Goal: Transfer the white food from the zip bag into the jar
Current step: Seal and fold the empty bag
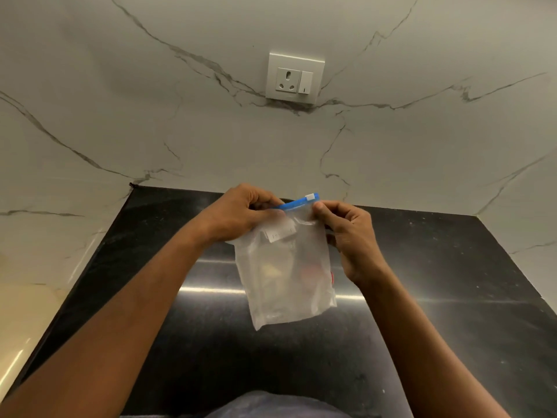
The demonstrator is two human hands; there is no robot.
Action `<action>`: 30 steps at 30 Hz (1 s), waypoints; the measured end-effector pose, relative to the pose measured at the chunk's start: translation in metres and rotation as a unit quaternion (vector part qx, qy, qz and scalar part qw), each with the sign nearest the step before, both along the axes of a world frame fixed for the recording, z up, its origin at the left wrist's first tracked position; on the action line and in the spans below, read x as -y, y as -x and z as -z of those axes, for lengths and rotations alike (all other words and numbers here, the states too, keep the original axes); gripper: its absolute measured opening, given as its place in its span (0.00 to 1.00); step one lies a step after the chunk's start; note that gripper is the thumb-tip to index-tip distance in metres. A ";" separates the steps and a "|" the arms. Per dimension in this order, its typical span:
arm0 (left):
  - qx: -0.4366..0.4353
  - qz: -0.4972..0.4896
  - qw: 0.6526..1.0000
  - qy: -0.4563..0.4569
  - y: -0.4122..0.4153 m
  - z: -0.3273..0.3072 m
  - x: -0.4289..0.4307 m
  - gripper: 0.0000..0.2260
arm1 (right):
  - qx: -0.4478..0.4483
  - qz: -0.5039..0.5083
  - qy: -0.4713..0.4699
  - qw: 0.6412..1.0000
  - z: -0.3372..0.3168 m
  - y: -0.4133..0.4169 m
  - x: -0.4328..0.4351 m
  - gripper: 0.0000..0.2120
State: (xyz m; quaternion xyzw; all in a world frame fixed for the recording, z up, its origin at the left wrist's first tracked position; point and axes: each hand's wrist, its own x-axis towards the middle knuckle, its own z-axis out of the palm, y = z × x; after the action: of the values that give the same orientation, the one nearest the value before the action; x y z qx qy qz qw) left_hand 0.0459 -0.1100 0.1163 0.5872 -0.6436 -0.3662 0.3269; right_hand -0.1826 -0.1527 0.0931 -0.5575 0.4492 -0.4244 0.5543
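A clear zip bag point(286, 276) with a blue zip strip and a white slider at its right end hangs upright above the black counter. My left hand point(241, 212) pinches the bag's top left corner. My right hand point(346, 233) pinches the top right, just under the slider. Through the cloudy plastic I see pale shapes and a red patch low on the right; I cannot tell whether they are inside the bag or behind it. A jar is not clearly visible.
The black stone counter point(437, 297) runs between marble walls on the left, back and right. A white socket and switch plate point(294, 78) sits on the back wall. The counter's near edge lies against my body.
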 end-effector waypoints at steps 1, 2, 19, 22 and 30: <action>0.023 0.000 1.000 -0.001 0.000 0.001 0.000 0.12 | 0.003 0.010 0.002 1.000 0.003 -0.001 -0.002 0.08; 0.042 0.001 0.999 -0.001 0.000 0.003 -0.001 0.12 | 0.005 0.018 0.003 1.000 0.005 -0.001 -0.005 0.07; -0.003 0.033 0.998 0.058 0.037 0.007 0.004 0.12 | -0.015 0.069 0.084 0.994 0.013 -0.022 -0.031 0.10; 0.017 0.028 0.999 0.034 0.027 0.005 -0.001 0.13 | -0.004 0.102 0.071 0.992 0.010 -0.017 -0.023 0.10; -0.023 0.009 0.999 -0.040 -0.013 0.011 -0.026 0.13 | 0.029 0.122 0.033 0.992 0.009 0.009 -0.006 0.12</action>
State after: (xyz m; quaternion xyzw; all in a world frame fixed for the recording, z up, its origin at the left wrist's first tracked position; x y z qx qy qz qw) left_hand 0.0593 -0.0840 0.1052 0.5855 -0.6261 -0.4075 0.3147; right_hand -0.1918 -0.1465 0.0845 -0.5038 0.4834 -0.5194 0.4927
